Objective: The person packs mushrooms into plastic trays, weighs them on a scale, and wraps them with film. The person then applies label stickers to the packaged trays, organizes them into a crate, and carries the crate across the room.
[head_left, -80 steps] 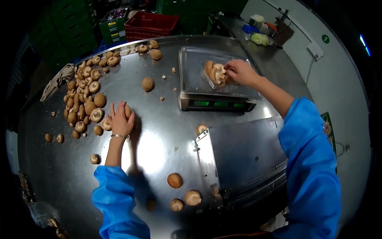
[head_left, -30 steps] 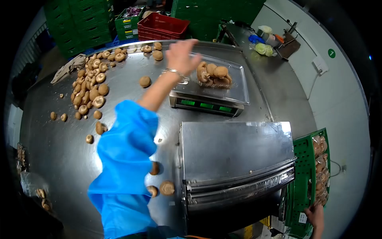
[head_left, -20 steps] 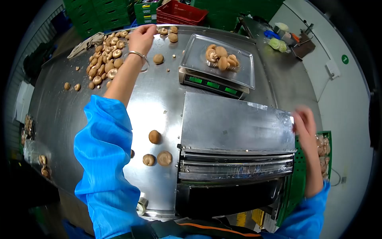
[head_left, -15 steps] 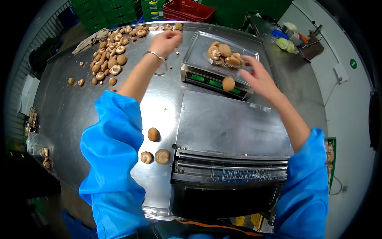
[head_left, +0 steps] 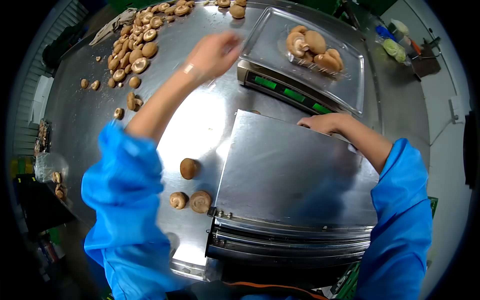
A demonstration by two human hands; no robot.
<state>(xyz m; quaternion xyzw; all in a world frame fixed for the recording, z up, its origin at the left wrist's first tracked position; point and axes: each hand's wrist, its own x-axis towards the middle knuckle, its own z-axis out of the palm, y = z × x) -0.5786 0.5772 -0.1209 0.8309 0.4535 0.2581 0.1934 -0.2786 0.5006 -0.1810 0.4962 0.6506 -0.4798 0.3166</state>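
Note:
My left hand is smeared by motion above the steel table, just left of the scale's tray. Its fingers are bent, but whether anything is in them cannot be made out. My right hand reaches down into the gap between the scale and the metal-topped machine; its fingers are hidden behind the machine's far edge. On the scale's metal tray sits a clear plastic punnet holding several brown mushrooms. A sliver of another mushroom shows at the machine's far left corner.
A heap of mushrooms lies at the table's far left, near a crumpled cloth. Three mushrooms rest left of the machine. More mushrooms are at the far edge. Rollers run along the machine's near side.
My right hand has moved from beside the punnet down behind the machine's edge. A mushroom that was in the air before the scale has dropped from sight there. My view has shifted.

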